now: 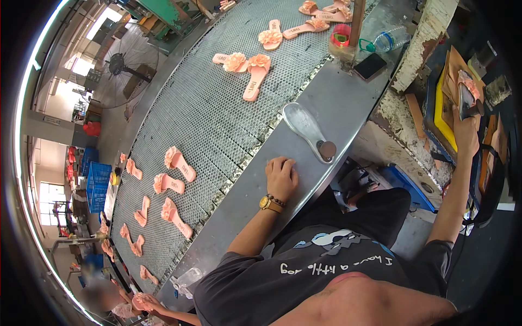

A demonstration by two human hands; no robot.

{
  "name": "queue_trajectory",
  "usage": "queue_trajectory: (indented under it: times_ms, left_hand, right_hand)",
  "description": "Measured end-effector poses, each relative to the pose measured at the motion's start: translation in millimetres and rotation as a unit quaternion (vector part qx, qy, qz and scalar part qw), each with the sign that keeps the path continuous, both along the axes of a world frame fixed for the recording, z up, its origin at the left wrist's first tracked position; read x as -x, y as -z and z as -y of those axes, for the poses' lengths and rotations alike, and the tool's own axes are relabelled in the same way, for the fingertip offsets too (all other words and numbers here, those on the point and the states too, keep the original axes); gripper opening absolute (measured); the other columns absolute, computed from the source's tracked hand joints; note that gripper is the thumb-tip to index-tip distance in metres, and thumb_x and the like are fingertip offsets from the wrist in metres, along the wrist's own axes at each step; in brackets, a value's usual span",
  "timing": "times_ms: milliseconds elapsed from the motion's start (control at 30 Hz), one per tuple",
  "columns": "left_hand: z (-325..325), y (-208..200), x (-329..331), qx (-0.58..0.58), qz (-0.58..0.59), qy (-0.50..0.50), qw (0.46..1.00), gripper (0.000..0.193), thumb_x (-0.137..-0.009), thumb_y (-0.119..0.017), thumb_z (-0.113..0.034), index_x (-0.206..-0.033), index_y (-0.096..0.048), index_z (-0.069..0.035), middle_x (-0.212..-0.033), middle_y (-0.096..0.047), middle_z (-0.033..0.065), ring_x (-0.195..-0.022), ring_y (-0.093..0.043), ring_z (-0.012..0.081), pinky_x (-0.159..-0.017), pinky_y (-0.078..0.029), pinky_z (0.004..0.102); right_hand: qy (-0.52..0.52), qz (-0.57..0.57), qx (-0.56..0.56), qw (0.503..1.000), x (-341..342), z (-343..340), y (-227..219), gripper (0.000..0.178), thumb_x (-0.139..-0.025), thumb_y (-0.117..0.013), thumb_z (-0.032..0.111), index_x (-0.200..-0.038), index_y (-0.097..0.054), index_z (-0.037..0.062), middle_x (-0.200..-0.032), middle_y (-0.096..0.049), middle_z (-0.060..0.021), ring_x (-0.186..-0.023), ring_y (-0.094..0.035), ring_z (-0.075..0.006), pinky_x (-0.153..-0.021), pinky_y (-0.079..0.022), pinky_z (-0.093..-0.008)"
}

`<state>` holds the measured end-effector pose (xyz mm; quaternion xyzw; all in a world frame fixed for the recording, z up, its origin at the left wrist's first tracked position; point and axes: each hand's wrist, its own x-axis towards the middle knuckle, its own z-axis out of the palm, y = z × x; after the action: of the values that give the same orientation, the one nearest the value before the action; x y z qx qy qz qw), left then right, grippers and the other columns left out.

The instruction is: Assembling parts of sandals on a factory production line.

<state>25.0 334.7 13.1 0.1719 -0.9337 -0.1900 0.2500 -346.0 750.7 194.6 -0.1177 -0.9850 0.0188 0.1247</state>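
Mesh conveyor belt (201, 130): grey metal, open honeycomb texture, running diagonally across the view; peach sandals (253, 86) lie on it in pairs and singly, flat-soled, each with a ruffled flower upper. Tabletop (340, 100): smooth grey sheet metal, dull sheen, long straight form beside the belt. Machine frame (401, 126): right of the tabletop; pale paint, heavily chipped and stained; a yellow-edged pad (443, 122) stands beyond it.

Sole-shaped plate (298, 120): shiny, grey and metallic in look, narrow at the waist; lies on the tabletop, a brown disc fixed or resting at its near end, which of the two cannot be told.

Held sandal (468, 86): peach flower upper over a dark grey sole or form; located at far right, raised beside the yellow-edged pad.

Right hand (466, 136): fingers closed around the near end of the held sandal; exact finger placement partly hidden. Left hand (281, 178): palm down on the tabletop, near the sole-shaped plate but apart from it; fingers loosely bent and side by side; how far the hand is closed underneath cannot be told.

Phone (371, 66): flat, dark, rectangular; at the tabletop's far end. Wristwatch (265, 202): yellow-toned, on the left wrist.
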Motion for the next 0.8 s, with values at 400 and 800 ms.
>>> queue_trajectory:
  times_ms: [400, 800]
  left_hand:
    - [139.4, -14.5, 91.7, -0.193, -0.168, -0.107, 0.961, 0.032, -0.091, -0.062, -0.007, -0.122, -0.064, -0.001, -0.114, -0.065, 0.0149, -0.102, -0.062, 0.0277, -0.093, -0.050, 0.0391]
    - [328.5, 29.8, 288.8, -0.126, -0.060, -0.342, 0.929, 0.107, -0.082, -0.077, -0.051, -0.161, -0.023, -0.003, -0.158, -0.036, 0.0270, -0.140, -0.041, 0.0488, -0.118, -0.033, 0.0558]
  right_hand:
    - [-0.104, -0.358, -0.150, 0.916, 41.4, -81.0, 65.9, 0.068, -0.099, -0.059, 0.058, -0.129, -0.063, -0.0023, -0.127, -0.063, -0.0239, -0.119, -0.059, -0.0412, -0.099, -0.048, -0.0526]
    - [-0.142, -0.365, -0.140, 0.909, 22.3, -64.2, 30.5, 0.059, -0.106, -0.052, 0.047, -0.123, -0.067, -0.0072, -0.127, -0.064, -0.0295, -0.119, -0.060, -0.0452, -0.101, -0.049, -0.0499]
